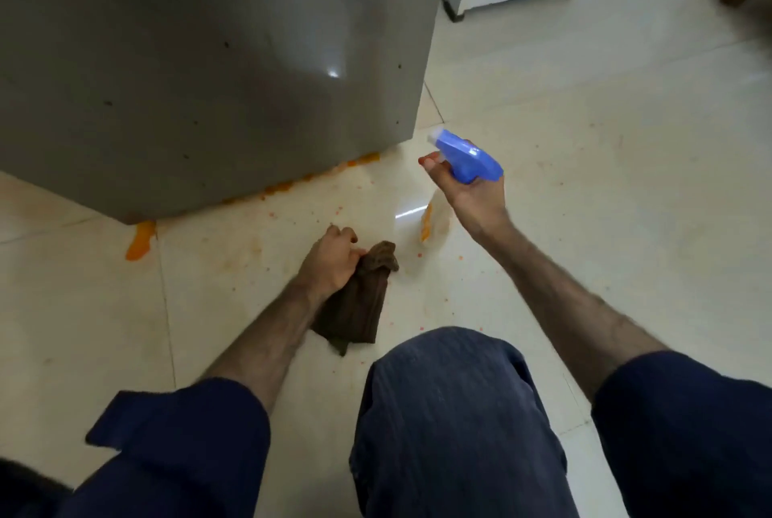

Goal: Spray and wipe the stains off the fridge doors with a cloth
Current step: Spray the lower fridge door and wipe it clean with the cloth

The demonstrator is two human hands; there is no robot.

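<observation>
**Cloth low, sprayer up at the fridge's foot**

Nearest us, a knee [451,413] in dark blue trousers sits over the tiled floor [605,120]. Just ahead, the left hand [330,262] is fisted tight round a brown cloth [359,308], which trails down toward the knee. Further up and right, the right hand [468,195] is wrapped round a spray bottle [468,160], blue head aimed left, forefinger out by the trigger. Beyond, the grey fridge door [209,78] carries dark specks, and orange spill [140,244] pools along its bottom edge.
</observation>
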